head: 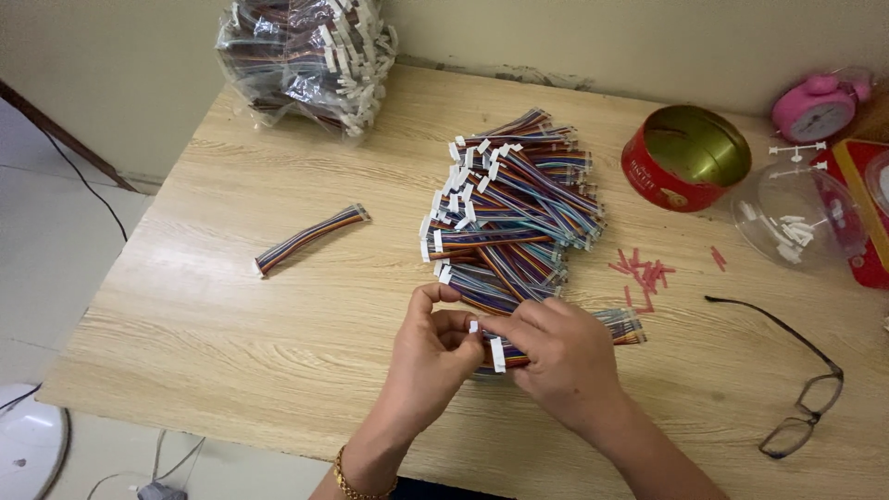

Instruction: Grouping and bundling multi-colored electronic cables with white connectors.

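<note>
Two bare hands meet low over the near middle of the pale wood-grain desk (278, 185), both working one short rainbow-coloured ribbon cable with a white plastic end plug (497, 355). The right hand (560, 356) lies knuckles up with its grip closed around the cable, whose white plug sticks out toward the left hand and whose wire ends show past the wrist side. The left hand (433, 352), a gold bead bracelet (361, 481) on its wrist, curls inward with thumb and forefinger pinched shut on a tiny white piece (473, 326) just beside the plug.

Just beyond the fingers lies a big loose heap of the same multicoloured cables with white plugs (509, 208), touching the hands' near edge. A single ribbon cable (310, 239) lies apart to the left. At the far edge a clear plastic bag stuffed with more cables (301, 60) leans by the cream wall (111, 65).

To the right of the heap a scatter of small red plastic bits (644, 273) lies on the wood. Behind them stands a round red tin with a gold inside (687, 157), open, and next to it a clear plastic dome-shaped tub holding small white parts (796, 218). A pink twin-bell alarm clock (820, 104) stands at the far right corner. Dark-rimmed spectacles (796, 398) lie folded open near the right front. White tiled floor (46, 241) shows on the left.
</note>
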